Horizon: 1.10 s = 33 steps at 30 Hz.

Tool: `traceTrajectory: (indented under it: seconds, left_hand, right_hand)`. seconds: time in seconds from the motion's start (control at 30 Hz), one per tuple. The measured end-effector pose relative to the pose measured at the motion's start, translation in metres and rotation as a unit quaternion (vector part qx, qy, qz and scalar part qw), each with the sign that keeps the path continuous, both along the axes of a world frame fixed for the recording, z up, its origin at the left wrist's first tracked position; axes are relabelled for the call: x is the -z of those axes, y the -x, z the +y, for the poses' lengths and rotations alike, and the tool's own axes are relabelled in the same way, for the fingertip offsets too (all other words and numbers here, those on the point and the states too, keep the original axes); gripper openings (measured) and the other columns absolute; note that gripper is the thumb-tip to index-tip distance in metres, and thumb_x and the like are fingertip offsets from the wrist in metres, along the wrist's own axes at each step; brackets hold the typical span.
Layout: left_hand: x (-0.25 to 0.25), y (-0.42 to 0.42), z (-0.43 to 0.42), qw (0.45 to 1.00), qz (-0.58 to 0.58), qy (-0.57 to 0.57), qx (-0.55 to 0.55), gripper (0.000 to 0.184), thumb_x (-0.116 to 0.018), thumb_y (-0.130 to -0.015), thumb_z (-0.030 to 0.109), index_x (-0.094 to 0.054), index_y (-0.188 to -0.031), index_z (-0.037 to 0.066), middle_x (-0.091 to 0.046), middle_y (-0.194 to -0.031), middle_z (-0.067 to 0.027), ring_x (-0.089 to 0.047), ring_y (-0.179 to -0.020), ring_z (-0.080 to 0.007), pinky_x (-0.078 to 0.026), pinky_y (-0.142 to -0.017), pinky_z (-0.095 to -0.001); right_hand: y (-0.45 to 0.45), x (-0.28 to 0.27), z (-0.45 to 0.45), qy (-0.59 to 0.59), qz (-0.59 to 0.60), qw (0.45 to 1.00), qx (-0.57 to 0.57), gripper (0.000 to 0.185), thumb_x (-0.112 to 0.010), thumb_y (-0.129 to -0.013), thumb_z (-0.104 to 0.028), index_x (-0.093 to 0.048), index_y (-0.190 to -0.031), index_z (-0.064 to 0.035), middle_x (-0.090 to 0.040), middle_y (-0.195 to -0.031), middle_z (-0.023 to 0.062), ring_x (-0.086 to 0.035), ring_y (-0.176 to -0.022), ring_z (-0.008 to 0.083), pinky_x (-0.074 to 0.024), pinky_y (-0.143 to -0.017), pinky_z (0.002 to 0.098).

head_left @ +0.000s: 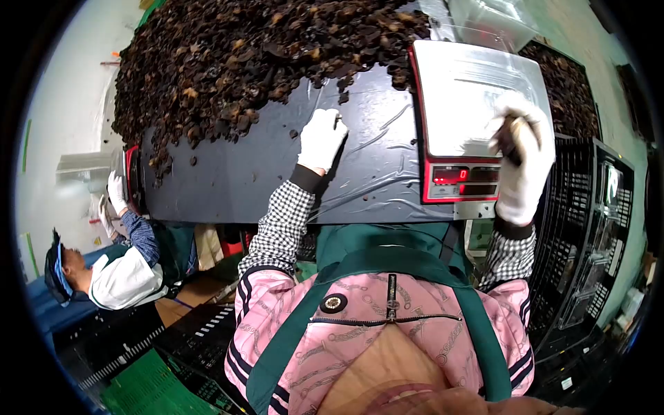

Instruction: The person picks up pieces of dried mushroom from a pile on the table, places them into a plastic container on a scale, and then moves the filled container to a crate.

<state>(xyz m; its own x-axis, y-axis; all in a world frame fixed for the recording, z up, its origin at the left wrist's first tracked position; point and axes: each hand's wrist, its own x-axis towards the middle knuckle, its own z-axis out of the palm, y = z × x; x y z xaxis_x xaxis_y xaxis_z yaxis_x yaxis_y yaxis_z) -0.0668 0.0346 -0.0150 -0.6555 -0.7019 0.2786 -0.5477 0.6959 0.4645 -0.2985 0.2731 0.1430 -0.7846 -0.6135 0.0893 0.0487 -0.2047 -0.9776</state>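
My left hand (323, 140), in a white glove, rests low over the dark table cover with its fingers curled in. Whatever it may hold is hidden. Just beyond its fingertips lie small dark pieces at the edge of a big heap of dark brown dried pieces (228, 62), which look like dried mushrooms. My right hand (529, 162), also gloved and slightly blurred, is raised at the right side of the scale (463, 180). Its fingers close around a few dark brown dried pieces (510, 138). The scale's red display reads 0, and its pale plate (463, 104) lies beside that hand.
Black plastic crates (581, 228) stand at the right, and a crate of similar dried pieces (567, 86) lies behind the scale. Clear plastic containers (494, 21) sit at the back. At the left, a co-worker (128, 277) with gloved hands is beside another red scale (131, 176).
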Motion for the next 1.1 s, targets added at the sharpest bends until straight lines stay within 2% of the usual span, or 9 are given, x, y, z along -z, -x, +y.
traceTrajectory:
  seconds: [0.23,0.3,0.43,0.53,0.57,0.7,0.8,0.9,1.1]
  left_hand:
    - [-0.142,0.132,0.08,0.929,0.295,0.027,0.222,0.03,-0.072,-0.088,0.018,-0.067,-0.114,0.003,-0.068,-0.103,-0.0137,-0.067,-0.091,-0.0298,-0.056,-0.081,-0.0392]
    - [-0.13,0.171,0.103,0.928,0.251,0.025,0.275,0.028,-0.055,-0.099,0.027,-0.062,-0.114,0.005,-0.062,-0.104,-0.0157,-0.061,-0.098,-0.0341,-0.05,-0.086,-0.0461]
    - [-0.112,0.202,0.115,0.951,0.096,-0.062,0.287,0.028,-0.059,-0.094,0.031,-0.066,-0.111,0.009,-0.063,-0.113,-0.0136,-0.06,-0.109,-0.0313,-0.048,-0.089,-0.0499]
    - [-0.117,0.169,0.11,0.913,0.192,0.178,0.314,0.03,-0.066,-0.091,0.027,-0.068,-0.116,0.011,-0.062,-0.128,-0.0099,-0.061,-0.114,-0.0309,-0.049,-0.095,-0.0434]
    - [-0.103,0.161,0.112,0.937,0.255,0.041,0.237,0.028,-0.066,-0.09,0.024,-0.069,-0.113,0.009,-0.063,-0.126,-0.0108,-0.06,-0.115,-0.0313,-0.048,-0.097,-0.0441]
    - [-0.068,0.108,0.029,0.988,0.054,0.142,0.029,0.04,-0.065,-0.079,0.013,-0.07,-0.119,0.011,-0.063,-0.123,-0.0198,-0.058,-0.112,-0.0366,-0.048,-0.095,-0.0473]
    - [-0.007,0.078,-0.018,0.987,-0.1,0.125,-0.016,0.052,-0.066,-0.076,0.007,-0.066,-0.128,0.013,-0.056,-0.132,-0.0276,-0.057,-0.111,-0.0436,-0.053,-0.092,-0.0476]
    - [0.02,0.06,-0.042,0.996,-0.057,0.061,0.029,0.039,-0.063,-0.078,0.0,-0.07,-0.115,0.009,-0.063,-0.126,-0.0189,-0.06,-0.111,-0.0367,-0.053,-0.093,-0.0416]
    - [-0.066,0.031,0.026,0.974,0.068,-0.164,0.138,0.029,-0.059,-0.085,-0.002,-0.072,-0.111,0.004,-0.068,-0.113,-0.0149,-0.07,-0.097,-0.0281,-0.055,-0.088,-0.0319]
  right_hand:
    - [0.077,0.02,-0.013,-0.032,0.136,0.983,0.12,0.024,-0.065,-0.099,-0.013,-0.07,-0.119,-0.0015,-0.071,-0.11,0.0055,-0.066,-0.092,0.0106,-0.0523,-0.086,0.0248]
    - [0.085,0.028,-0.009,-0.063,0.074,0.992,0.08,0.028,-0.06,-0.103,-0.02,-0.07,-0.12,0.0001,-0.072,-0.114,0.0093,-0.067,-0.101,0.0153,-0.0517,-0.093,0.029]
    - [0.089,0.044,-0.008,-0.025,0.121,0.988,0.09,0.037,-0.048,-0.108,-0.025,-0.067,-0.123,0.0027,-0.071,-0.117,0.0135,-0.067,-0.11,0.0207,-0.0501,-0.102,0.0351]
    - [0.081,0.04,-0.01,-0.036,0.101,0.988,0.109,0.034,-0.048,-0.108,-0.02,-0.066,-0.124,0.004,-0.071,-0.118,0.0147,-0.067,-0.111,0.0219,-0.0501,-0.103,0.0355]
    - [0.08,0.039,-0.011,-0.035,0.101,0.987,0.119,0.033,-0.048,-0.107,-0.018,-0.066,-0.123,0.0041,-0.071,-0.117,0.0149,-0.067,-0.112,0.0222,-0.0503,-0.103,0.0353]
    - [0.04,0.019,-0.015,-0.011,0.137,0.97,0.199,0.026,-0.05,-0.105,-0.01,-0.067,-0.119,0.0045,-0.071,-0.116,0.015,-0.067,-0.111,0.0231,-0.0521,-0.101,0.0337]
    - [-0.003,0.026,-0.006,0.008,0.232,0.971,0.058,0.024,-0.048,-0.107,-0.013,-0.066,-0.115,0.0005,-0.072,-0.109,0.0139,-0.069,-0.091,0.0185,-0.0578,-0.084,0.0335]
    - [-0.058,0.057,-0.014,-0.032,0.005,0.99,-0.135,0.031,-0.051,-0.106,-0.022,-0.062,-0.122,0.0027,-0.071,-0.106,0.0157,-0.07,-0.09,0.0216,-0.0583,-0.078,0.0329]
    - [-0.112,0.131,-0.047,0.047,-0.556,0.795,-0.238,0.055,-0.039,-0.108,-0.049,-0.048,-0.14,-0.0053,-0.061,-0.128,0.0151,-0.066,-0.111,0.0331,-0.0575,-0.087,0.0457]
